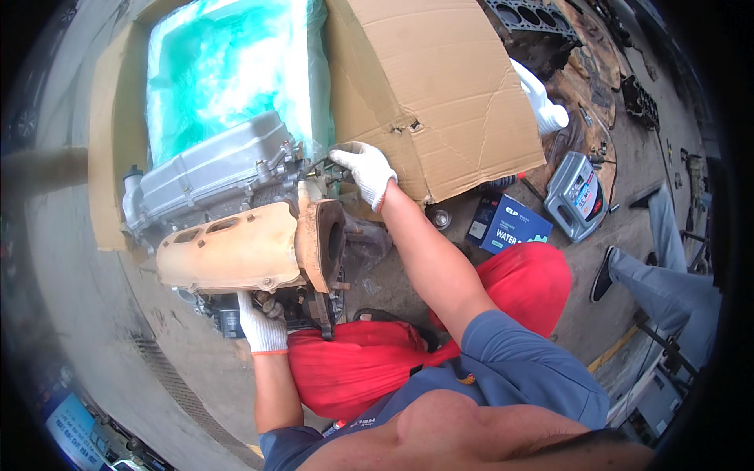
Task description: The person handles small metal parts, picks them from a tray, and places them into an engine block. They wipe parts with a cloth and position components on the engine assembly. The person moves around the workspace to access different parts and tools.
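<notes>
A car engine [208,177] with a grey metal valve cover lies in front of me, partly over an open cardboard box. Along its near side runs a tan, rust-stained exhaust manifold heat shield [228,250], ending in a brown flange [320,243]. Below the shield, my left hand [263,323] in a white knit glove reaches in against the engine. Its stained fingers look curled, but what they grip is hidden. At the engine's right end, my gloved right hand [366,169] has thumb and fingers closed at the small fittings; the exact part is unclear.
The cardboard box [448,94] holds a foam tray [314,78] lined with green-tinted plastic film. To the right are a blue box [510,228], a grey oil jug [577,196] and a white bottle [550,116]. Another person's legs [660,282] are at far right; engine parts lie beyond.
</notes>
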`<action>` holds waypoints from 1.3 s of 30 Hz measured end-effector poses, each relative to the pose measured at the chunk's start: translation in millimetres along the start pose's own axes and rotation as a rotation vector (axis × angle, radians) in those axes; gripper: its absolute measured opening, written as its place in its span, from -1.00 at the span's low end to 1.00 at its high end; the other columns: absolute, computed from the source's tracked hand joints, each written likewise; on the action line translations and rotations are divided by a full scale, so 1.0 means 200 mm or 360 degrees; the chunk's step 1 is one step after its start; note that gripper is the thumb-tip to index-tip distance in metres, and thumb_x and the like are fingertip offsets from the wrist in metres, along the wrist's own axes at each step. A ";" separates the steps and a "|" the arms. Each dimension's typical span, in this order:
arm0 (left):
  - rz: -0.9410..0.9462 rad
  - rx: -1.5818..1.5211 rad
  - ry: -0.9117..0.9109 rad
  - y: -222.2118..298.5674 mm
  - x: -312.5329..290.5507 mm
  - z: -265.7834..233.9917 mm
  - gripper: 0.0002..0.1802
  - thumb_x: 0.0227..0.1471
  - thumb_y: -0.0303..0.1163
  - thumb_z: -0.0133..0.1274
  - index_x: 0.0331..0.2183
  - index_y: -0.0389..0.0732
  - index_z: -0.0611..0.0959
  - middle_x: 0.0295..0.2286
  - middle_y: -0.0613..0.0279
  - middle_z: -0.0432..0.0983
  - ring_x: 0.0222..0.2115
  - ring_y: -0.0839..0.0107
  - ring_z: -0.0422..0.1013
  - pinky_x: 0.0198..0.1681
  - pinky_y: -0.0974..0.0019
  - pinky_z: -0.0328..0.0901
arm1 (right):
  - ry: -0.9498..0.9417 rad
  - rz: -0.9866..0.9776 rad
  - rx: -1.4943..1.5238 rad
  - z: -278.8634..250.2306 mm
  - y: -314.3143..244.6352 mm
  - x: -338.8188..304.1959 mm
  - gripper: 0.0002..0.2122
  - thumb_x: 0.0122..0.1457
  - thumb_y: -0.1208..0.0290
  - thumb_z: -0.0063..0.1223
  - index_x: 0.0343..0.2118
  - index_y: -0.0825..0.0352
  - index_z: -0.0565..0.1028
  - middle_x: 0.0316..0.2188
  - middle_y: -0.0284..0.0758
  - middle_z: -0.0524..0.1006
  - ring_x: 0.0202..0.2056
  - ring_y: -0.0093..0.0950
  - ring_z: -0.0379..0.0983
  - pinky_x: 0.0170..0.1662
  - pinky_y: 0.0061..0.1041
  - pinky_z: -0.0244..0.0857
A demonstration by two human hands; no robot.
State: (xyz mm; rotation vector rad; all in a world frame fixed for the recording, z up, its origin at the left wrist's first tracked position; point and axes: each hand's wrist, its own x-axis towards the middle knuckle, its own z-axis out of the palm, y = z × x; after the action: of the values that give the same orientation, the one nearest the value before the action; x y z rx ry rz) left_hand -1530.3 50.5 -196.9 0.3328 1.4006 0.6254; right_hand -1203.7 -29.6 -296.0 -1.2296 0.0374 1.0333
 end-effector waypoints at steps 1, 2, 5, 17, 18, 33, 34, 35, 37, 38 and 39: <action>-0.0016 -0.0016 -0.0011 0.00 0.00 -0.01 -0.68 0.34 0.04 0.00 -0.25 0.00 0.52 -0.58 0.45 0.35 -0.72 0.62 0.10 -0.70 0.54 0.01 | -0.0057 0.0064 0.0128 0.00 0.00 0.00 -0.71 0.25 0.42 0.19 -0.01 0.45 0.58 -0.21 -0.30 0.66 -0.21 -0.53 0.56 -0.15 -0.50 0.45; -0.0031 -0.0033 -0.0021 0.00 0.00 -0.01 -0.68 0.34 0.04 0.00 -0.25 0.00 0.52 -0.58 0.45 0.35 -0.72 0.62 0.09 -0.70 0.54 0.00 | -0.0114 0.0129 0.0254 0.01 0.00 0.00 -0.72 0.25 0.44 0.18 -0.02 0.45 0.58 -0.23 -0.31 0.66 -0.23 -0.54 0.57 -0.17 -0.52 0.45; -0.0006 -0.0010 0.0001 0.00 0.00 -0.01 -0.68 0.34 0.04 0.01 -0.25 0.00 0.53 -0.58 0.45 0.37 -0.72 0.61 0.09 -0.68 0.53 -0.01 | -0.0257 0.0130 0.0445 0.02 0.01 0.03 -0.71 0.25 0.51 0.14 0.01 0.46 0.57 -0.20 -0.28 0.66 -0.23 -0.50 0.58 -0.16 -0.50 0.49; -0.0038 -0.0032 0.0022 0.01 -0.01 0.01 -0.69 0.29 0.03 0.10 -0.22 0.01 0.57 -0.57 0.48 0.43 -0.71 0.62 0.10 -0.66 0.52 -0.01 | -0.0299 0.0003 0.0253 0.03 0.04 0.06 -0.66 0.26 0.53 0.13 0.10 0.44 0.52 -0.12 -0.25 0.65 -0.17 -0.47 0.60 -0.11 -0.47 0.52; -0.0035 -0.0036 0.0018 0.00 0.00 0.01 -0.70 0.28 0.03 0.10 -0.21 0.01 0.57 -0.57 0.48 0.42 -0.71 0.63 0.10 -0.66 0.52 -0.01 | -0.0293 0.0008 0.0232 0.03 0.05 0.06 -0.66 0.27 0.53 0.14 0.10 0.44 0.51 -0.12 -0.25 0.65 -0.18 -0.47 0.59 -0.12 -0.47 0.52; -0.0029 -0.0052 -0.0066 0.01 -0.05 0.03 -0.66 0.34 -0.03 0.05 -0.35 -0.07 0.52 -0.58 0.40 0.32 -0.70 0.61 0.11 -0.67 0.53 0.00 | 0.0056 -0.0100 -0.0593 0.10 0.01 0.10 -0.63 0.21 0.32 0.24 -0.05 0.52 0.58 -0.23 -0.17 0.67 -0.19 -0.49 0.56 -0.06 -0.48 0.42; -0.0037 -0.0063 -0.0060 0.01 -0.04 0.02 -0.68 0.33 -0.03 0.07 -0.35 -0.05 0.53 -0.59 0.42 0.32 -0.70 0.62 0.10 -0.67 0.53 0.00 | 0.0048 -0.0108 -0.0655 0.11 0.00 0.10 -0.62 0.21 0.29 0.23 -0.04 0.52 0.58 -0.22 -0.18 0.67 -0.19 -0.49 0.56 -0.06 -0.47 0.42; -0.0045 -0.0074 -0.0055 0.01 -0.03 0.01 -0.69 0.31 -0.03 0.09 -0.35 -0.03 0.53 -0.59 0.43 0.32 -0.71 0.63 0.09 -0.68 0.54 -0.01 | 0.0041 -0.0116 -0.0716 0.12 -0.01 0.09 -0.60 0.22 0.26 0.22 -0.04 0.53 0.58 -0.21 -0.18 0.67 -0.19 -0.48 0.56 -0.06 -0.46 0.42; -0.0053 -0.0103 -0.0064 0.01 -0.03 0.00 -0.71 0.30 -0.04 0.12 -0.36 0.00 0.54 -0.60 0.45 0.31 -0.71 0.63 0.08 -0.68 0.55 -0.02 | 0.0019 -0.0174 -0.0765 0.12 -0.02 0.05 -0.56 0.24 0.21 0.17 -0.02 0.54 0.57 -0.18 -0.20 0.67 -0.16 -0.48 0.56 -0.06 -0.44 0.41; -0.0058 -0.0083 -0.0079 0.02 -0.05 0.02 -0.73 0.30 -0.05 0.11 -0.34 0.01 0.55 -0.59 0.46 0.30 -0.71 0.63 0.08 -0.68 0.54 -0.02 | -0.0007 -0.0135 -0.0561 0.10 -0.01 0.05 -0.58 0.23 0.28 0.18 0.01 0.54 0.56 -0.13 -0.18 0.66 -0.14 -0.47 0.56 -0.04 -0.45 0.42; -0.0053 -0.0095 -0.0119 0.02 -0.04 0.01 -0.71 0.31 -0.06 0.11 -0.33 -0.04 0.56 -0.59 0.44 0.32 -0.71 0.63 0.09 -0.68 0.53 -0.02 | -0.0067 -0.0149 -0.0537 0.06 0.00 0.05 -0.62 0.26 0.34 0.18 0.03 0.53 0.54 -0.14 -0.22 0.64 -0.14 -0.49 0.55 -0.06 -0.49 0.44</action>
State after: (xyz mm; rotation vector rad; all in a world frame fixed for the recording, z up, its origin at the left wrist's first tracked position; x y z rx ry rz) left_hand -1528.8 48.8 -188.0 0.2819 1.3111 0.6206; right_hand -1203.9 -13.2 -297.4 -1.4987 -0.2336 1.0090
